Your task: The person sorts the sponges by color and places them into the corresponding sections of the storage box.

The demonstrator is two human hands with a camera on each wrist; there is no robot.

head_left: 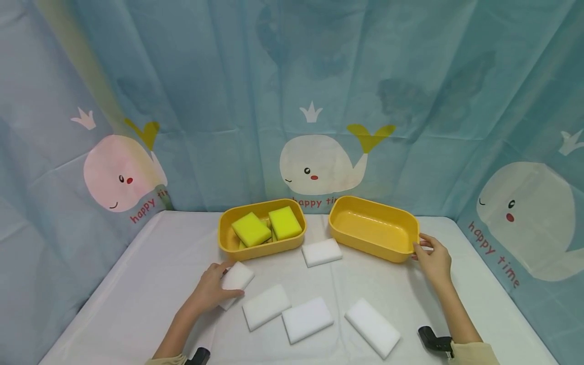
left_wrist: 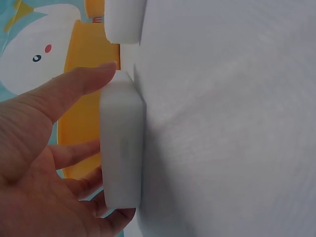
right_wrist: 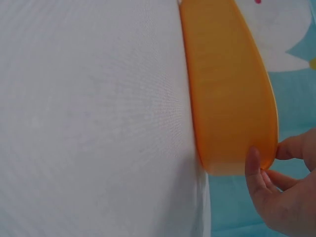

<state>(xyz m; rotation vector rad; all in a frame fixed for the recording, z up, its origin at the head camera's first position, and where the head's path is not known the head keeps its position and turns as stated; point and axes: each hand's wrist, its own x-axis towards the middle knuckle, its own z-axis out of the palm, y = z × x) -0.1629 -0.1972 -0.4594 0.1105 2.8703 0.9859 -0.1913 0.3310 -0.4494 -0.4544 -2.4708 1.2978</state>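
Observation:
My left hand (head_left: 211, 287) spans a white sponge (head_left: 239, 277) on the table, left of the other white ones. In the left wrist view, the thumb lies at one end of that sponge (left_wrist: 122, 148) and the fingers bend round its far side and other end. At the right, my right hand (head_left: 434, 259) pinches the near right corner of a yellow bin (head_left: 365, 247) by its rim. The right wrist view has the thumb and fingers on either side of that rim (right_wrist: 274, 118). The bin's floor shows.
Another yellow bin (head_left: 269, 250) at the back left holds several yellow sponges (head_left: 251, 229). Loose white sponges lie between the bins (head_left: 321, 252) and across the front, including one (head_left: 372, 328) at the right. A whale-print curtain (head_left: 319, 167) rises behind the table.

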